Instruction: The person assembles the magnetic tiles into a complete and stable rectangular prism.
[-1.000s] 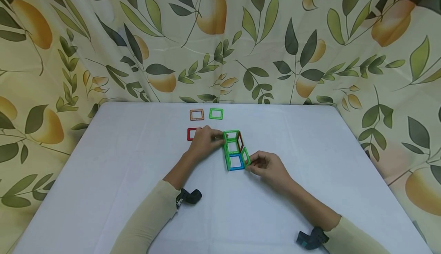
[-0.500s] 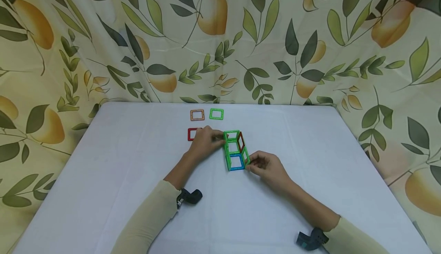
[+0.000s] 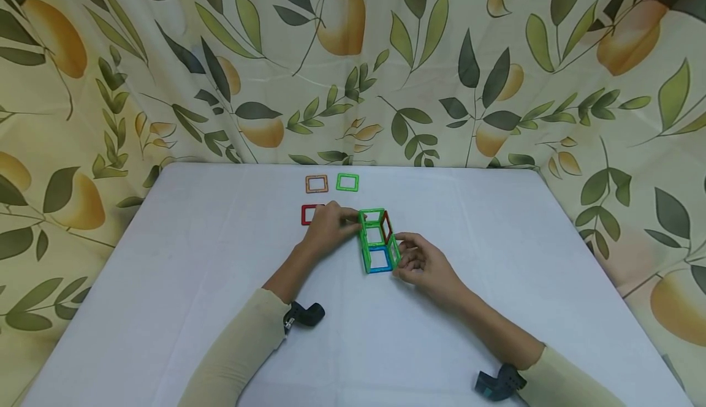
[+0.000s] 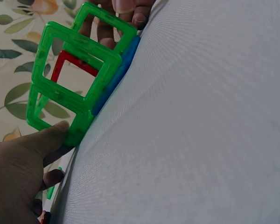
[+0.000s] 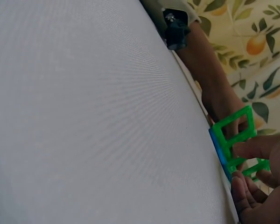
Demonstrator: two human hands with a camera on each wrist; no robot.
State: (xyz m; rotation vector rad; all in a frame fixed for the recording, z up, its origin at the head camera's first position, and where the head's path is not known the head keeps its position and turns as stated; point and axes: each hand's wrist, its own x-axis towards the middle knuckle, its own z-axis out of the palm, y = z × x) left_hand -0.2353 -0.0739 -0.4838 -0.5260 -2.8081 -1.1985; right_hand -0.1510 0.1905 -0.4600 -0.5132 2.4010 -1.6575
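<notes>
Magnetic tiles stand joined as a small open-topped box frame: green tiles on the left wall (image 4: 60,95), a blue tile (image 4: 114,83) flat at the near base, and an upright red tile (image 3: 388,228) on the right. My left hand (image 3: 329,226) grips the far left corner, its thumb (image 4: 53,136) against the green wall. On the near right side, my right hand (image 3: 430,266) holds an upright green tile (image 5: 231,118) with index finger and thumb at its edges. Its other fingers are curled.
Three loose tiles lie flat at the back left: an orange one (image 3: 307,184), a green one (image 3: 339,182) and a red one (image 3: 304,215) partly behind my left hand. A white cloth (image 3: 220,223) covers the table; a patterned curtain (image 3: 419,100) hangs behind.
The right green tile has swung upright against the frame, in line with the red one. My right index finger has lifted and spread from the thumb. My left hand has stayed put.
</notes>
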